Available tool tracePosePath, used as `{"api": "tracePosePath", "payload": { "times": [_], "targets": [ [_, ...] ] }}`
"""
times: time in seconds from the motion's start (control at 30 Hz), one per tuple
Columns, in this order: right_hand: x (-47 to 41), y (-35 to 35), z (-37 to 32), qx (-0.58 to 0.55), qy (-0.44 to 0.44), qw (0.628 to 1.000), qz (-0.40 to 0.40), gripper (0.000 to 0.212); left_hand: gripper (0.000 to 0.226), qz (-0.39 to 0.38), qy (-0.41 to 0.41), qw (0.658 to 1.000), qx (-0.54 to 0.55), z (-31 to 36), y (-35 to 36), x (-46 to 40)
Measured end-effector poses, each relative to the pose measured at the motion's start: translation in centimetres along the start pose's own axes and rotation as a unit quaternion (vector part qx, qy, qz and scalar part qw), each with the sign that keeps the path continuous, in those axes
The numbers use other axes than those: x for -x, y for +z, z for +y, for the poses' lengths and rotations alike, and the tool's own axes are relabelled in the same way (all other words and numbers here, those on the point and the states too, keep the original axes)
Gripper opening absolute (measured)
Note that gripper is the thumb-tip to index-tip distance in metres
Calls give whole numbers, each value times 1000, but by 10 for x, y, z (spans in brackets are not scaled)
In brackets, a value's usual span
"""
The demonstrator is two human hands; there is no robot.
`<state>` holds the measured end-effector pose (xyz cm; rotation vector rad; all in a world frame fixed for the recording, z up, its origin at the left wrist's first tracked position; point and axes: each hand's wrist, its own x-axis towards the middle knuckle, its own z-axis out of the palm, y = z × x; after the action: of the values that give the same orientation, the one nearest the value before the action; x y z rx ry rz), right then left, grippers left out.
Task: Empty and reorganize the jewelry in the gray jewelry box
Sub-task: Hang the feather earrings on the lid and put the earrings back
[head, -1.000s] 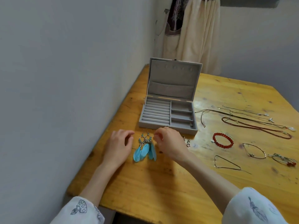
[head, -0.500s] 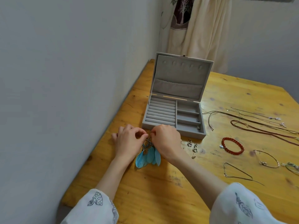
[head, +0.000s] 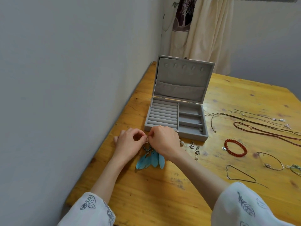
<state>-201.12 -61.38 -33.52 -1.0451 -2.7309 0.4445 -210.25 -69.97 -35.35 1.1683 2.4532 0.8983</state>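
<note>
Your left hand [head: 130,142] and right hand [head: 164,141] meet fingertip to fingertip, both pinching the metal top of the blue feather earrings [head: 151,158]; feathers hang toward 6 o'clock, just below your hands, resting on the wooden table [head: 154,193]. At 3 o'clock: one thin chain [head: 239,176], small silver earrings [head: 196,150], one pearl [head: 182,142], one red bead bracelet [head: 235,147]. Farther, 2 o'clock: several cord necklaces [head: 260,128], count unclear. At 12 o'clock, touching your knuckles: one gray jewelry box [head: 176,121], lid upright, ring rolls bare, one small item in the nearest right compartment.
</note>
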Motion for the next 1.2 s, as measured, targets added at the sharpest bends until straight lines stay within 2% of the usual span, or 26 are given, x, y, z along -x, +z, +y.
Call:
{"api": "tracePosePath", "payload": {
  "times": [0.1, 0.17, 0.27, 0.47, 0.6, 0.67, 0.87, 1.0, 1.07, 1.2],
  "targets": [
    [4, -8, -1, -49, -19, 998, -15, 19, 8, -19, -3, 996, 90, 4, -7, 3],
    [5, -16, 1, -161, -15, 986, -40, 11, 6, -14, 7, 983, 184, 12, -14, 7],
    [5, -35, 4, -321, -12, 945, -68, 7, 8, 29, 31, 971, 236, 28, -25, 8],
    [-4, -81, 14, -445, -30, 895, -1, 8, 7, 66, 59, 948, 304, 70, -55, -5],
    [-20, -111, 27, -526, 5, 850, 25, 12, 7, 79, 64, 944, 313, 96, -66, -26],
    [-32, -120, 36, -529, 24, 847, 41, 13, 8, 82, 56, 945, 310, 107, -66, -43],
    [-89, -135, 66, -467, 25, 878, 97, 16, 16, 96, 3, 956, 276, 129, -50, -120],
    [-134, -134, 81, -364, 2, 916, 168, 16, 15, 132, 0, 961, 243, 133, -34, -173],
    [-153, -131, 86, -318, -4, 933, 169, 10, 11, 154, -5, 958, 242, 135, -26, -190],
    [-174, -120, 98, -268, 0, 952, 151, 10, 13, 186, -8, 956, 227, 133, -11, -206]
  ]
}}
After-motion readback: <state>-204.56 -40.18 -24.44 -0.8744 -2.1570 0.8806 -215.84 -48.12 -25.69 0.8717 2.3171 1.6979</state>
